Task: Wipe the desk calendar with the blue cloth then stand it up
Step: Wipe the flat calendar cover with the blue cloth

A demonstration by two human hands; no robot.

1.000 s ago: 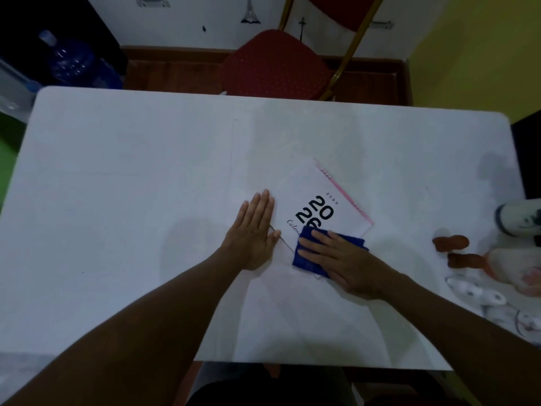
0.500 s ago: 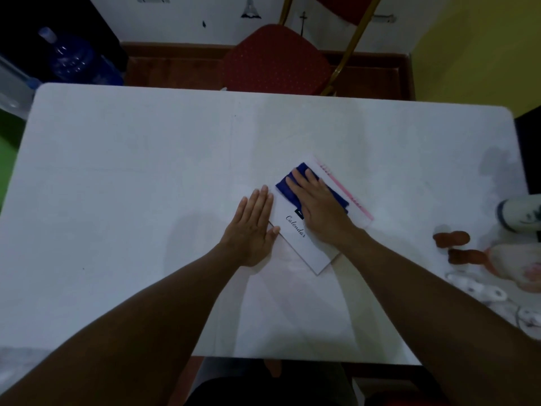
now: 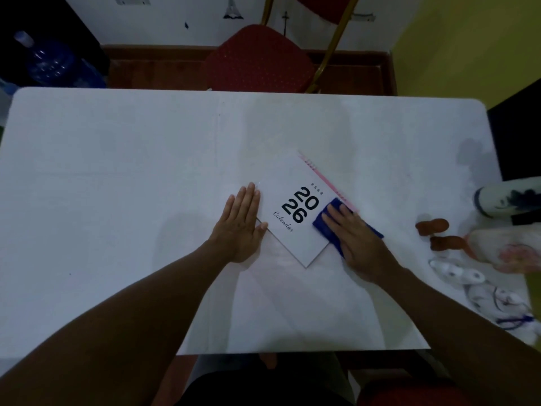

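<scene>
A white desk calendar (image 3: 288,197) with a pink spiral edge and "2026 Calendar" printed on it lies flat and turned diagonally on the white table (image 3: 117,186). My left hand (image 3: 241,224) rests flat, fingers together, on the calendar's left corner and the table beside it. My right hand (image 3: 355,235) presses flat on the blue cloth (image 3: 322,222), which sits on the calendar's right corner and partly on the table. Most of the cloth is hidden under the hand.
At the table's right edge lie two brown pieces (image 3: 433,225), a white bottle (image 3: 506,200) on its side, a pale packet (image 3: 503,250) and white bits with cord (image 3: 480,285). A red chair (image 3: 259,58) stands beyond the far edge.
My right hand has slid the blue cloth from the calendar's upper middle down and right to its right corner, uncovering the printed "2026". My left hand has stayed in place.
</scene>
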